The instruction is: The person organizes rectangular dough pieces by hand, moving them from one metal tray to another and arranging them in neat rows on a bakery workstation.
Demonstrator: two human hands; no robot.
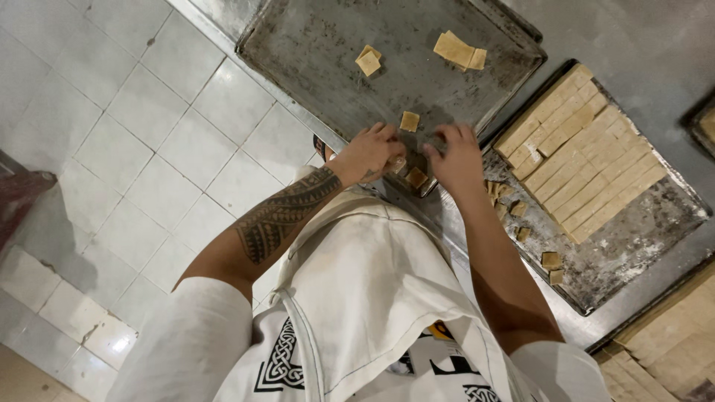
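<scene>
**— Where are your hands right now?**

— Both are at the near edge of the dark, worn baking tray (313,45). My left hand (370,151), the one with the tattooed forearm, is curled down over a small dough square (398,165) at the tray's rim, fingers bent round it. My right hand (456,155) is just beside it, fingertips bent down on the tray; I can't tell whether it grips anything. Another dough square (416,177) lies between and just below my hands, right at the tray's corner.

**— What else is on that tray?**

— One flat square (410,120) sits just above my fingers. Farther up there's a folded piece (368,61), and off to the right a larger, layered piece (459,50).

**— And beside you?**

— To my right a second tray (633,238) holds a slab of dough cut into rows of strips (577,152), with loose cut bits (514,210) scattered near its close end. My white apron (372,298) hangs below, and pale floor tiles (149,149) are off to the left.
</scene>
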